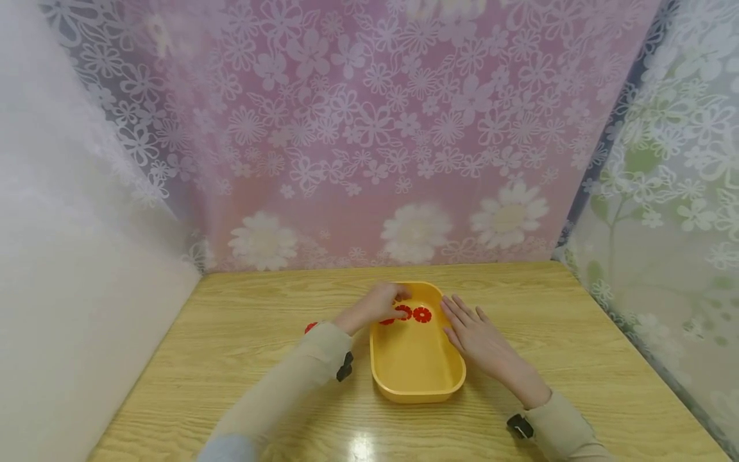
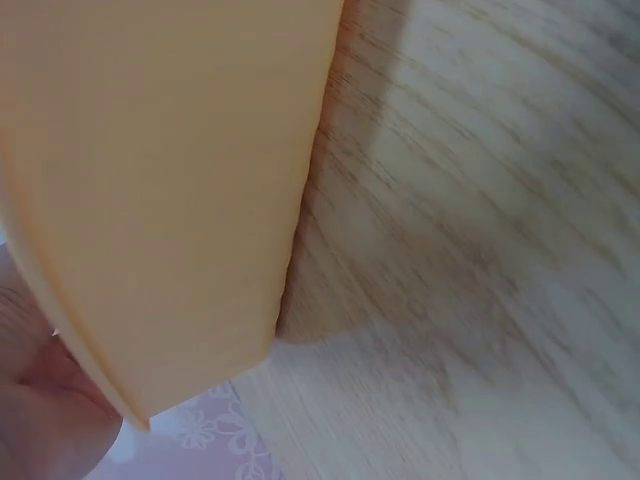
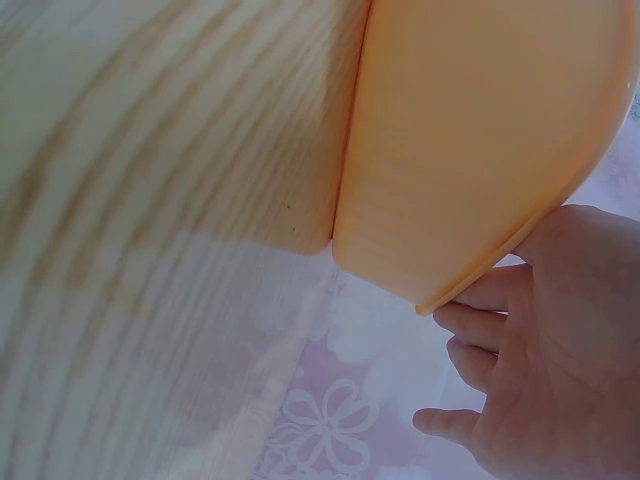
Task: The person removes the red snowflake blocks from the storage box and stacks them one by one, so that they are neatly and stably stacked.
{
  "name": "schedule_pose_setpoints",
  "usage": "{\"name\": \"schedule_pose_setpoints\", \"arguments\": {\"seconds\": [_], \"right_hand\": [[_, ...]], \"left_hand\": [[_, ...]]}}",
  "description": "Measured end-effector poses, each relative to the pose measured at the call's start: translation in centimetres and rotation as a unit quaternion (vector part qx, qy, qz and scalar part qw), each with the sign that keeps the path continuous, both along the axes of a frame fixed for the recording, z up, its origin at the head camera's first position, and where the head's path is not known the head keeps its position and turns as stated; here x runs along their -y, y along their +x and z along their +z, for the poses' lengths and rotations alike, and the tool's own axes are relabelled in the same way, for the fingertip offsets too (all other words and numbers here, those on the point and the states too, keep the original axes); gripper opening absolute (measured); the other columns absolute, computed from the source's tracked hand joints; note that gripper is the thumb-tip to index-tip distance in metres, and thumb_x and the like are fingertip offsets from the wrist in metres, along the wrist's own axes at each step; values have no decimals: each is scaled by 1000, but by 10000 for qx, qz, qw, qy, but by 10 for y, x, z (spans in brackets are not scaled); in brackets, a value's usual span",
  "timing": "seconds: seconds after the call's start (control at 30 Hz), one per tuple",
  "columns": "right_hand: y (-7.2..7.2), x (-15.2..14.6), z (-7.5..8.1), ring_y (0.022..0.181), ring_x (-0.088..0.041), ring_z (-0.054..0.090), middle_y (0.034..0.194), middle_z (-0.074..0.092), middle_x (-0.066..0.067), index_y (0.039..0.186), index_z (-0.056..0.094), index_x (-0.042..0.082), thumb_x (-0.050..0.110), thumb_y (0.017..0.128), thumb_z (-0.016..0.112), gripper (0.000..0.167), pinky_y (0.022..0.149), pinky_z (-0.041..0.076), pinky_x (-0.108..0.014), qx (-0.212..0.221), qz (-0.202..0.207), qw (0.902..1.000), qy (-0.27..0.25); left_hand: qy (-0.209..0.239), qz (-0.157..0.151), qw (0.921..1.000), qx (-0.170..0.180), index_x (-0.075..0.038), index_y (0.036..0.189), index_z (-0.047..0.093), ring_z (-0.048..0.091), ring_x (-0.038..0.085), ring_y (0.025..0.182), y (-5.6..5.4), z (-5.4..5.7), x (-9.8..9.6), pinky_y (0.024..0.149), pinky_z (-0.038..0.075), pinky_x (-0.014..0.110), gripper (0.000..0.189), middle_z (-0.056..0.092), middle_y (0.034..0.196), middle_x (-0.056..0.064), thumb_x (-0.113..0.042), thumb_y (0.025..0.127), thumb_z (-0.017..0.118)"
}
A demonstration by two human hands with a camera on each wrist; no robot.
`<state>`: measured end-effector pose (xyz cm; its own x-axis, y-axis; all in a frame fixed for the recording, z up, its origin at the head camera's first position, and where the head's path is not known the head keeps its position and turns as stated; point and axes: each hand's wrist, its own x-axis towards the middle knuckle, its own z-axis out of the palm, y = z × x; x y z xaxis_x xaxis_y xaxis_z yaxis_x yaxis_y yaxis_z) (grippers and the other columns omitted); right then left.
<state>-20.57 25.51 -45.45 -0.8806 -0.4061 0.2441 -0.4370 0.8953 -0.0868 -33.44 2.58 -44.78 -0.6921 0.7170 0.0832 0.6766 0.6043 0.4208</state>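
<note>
Nearest, two cream fabric sleeves (image 1: 277,391) with black wrist cameras (image 1: 344,367), stretched over a yellow wood-grained table (image 1: 231,359). Just beyond, flat on that surface, a deep yellow plastic tray (image 1: 418,393) with rounded corners and a bare floor through its near half: ample open room there for more pieces. To the left of the tray, apart from it and partly hidden by the left sleeve, one red notched disc (image 1: 311,327) out on the wood. Against the right rim, the right hand (image 1: 482,343), with straight fingers and nothing in the grip, apparently steadying. Over the left rim, the left hand (image 1: 378,303), with the grip bent down among the pieces; cannot tell whether pinching one or merely touching. Inside, toward the far end, three red flower-like discs (image 1: 422,314) in a row, with the leftmost partly covered. By judgement, well along if filling, with only the outside disc visibly left; filling or emptying, impossible to say. Farther, a narrow strip of wood behind the far rim, then a pink floral curtain (image 1: 404,128) at the back edge; wider free surface to both sides.
</note>
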Motion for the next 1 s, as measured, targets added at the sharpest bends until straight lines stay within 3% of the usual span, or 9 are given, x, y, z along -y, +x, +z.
{"name": "schedule_pose_setpoints", "arguments": {"seconds": [0.37,0.5,0.63,1.0], "right_hand": [[-2,-2,-4,146,-39,36,157,40,-21,151,43,-5,22,105,54,54,110,34,-68,-326,227,9991,-140],[-1,-2,-3,146,-40,35,157,40,-22,151,42,-5,23,106,53,54,110,33,-69,-330,249,9990,-171],[-1,-1,-1,146,-39,35,158,39,-21,151,41,-5,21,104,56,56,112,32,-68,-246,160,9995,-109],[-1,-1,-2,148,-38,33,159,38,-20,153,39,-4,20,104,55,56,112,32,-67,-180,115,9997,-73]], "left_hand": [[-637,169,9973,-318,-5,120,72,67,19,103,-3,-7,-7,103,50,35,35,73,116,7,-18,89,81],[-803,162,9959,-392,-6,114,73,63,15,89,-5,-9,-9,88,53,28,30,74,106,5,-19,88,81],[-944,130,9944,-452,-8,107,74,55,12,78,-6,-12,-11,73,48,22,27,72,96,3,-21,86,83],[-973,165,9945,-355,-8,109,75,58,11,82,-1,-10,-12,77,53,21,32,73,101,3,-25,84,86]]}}
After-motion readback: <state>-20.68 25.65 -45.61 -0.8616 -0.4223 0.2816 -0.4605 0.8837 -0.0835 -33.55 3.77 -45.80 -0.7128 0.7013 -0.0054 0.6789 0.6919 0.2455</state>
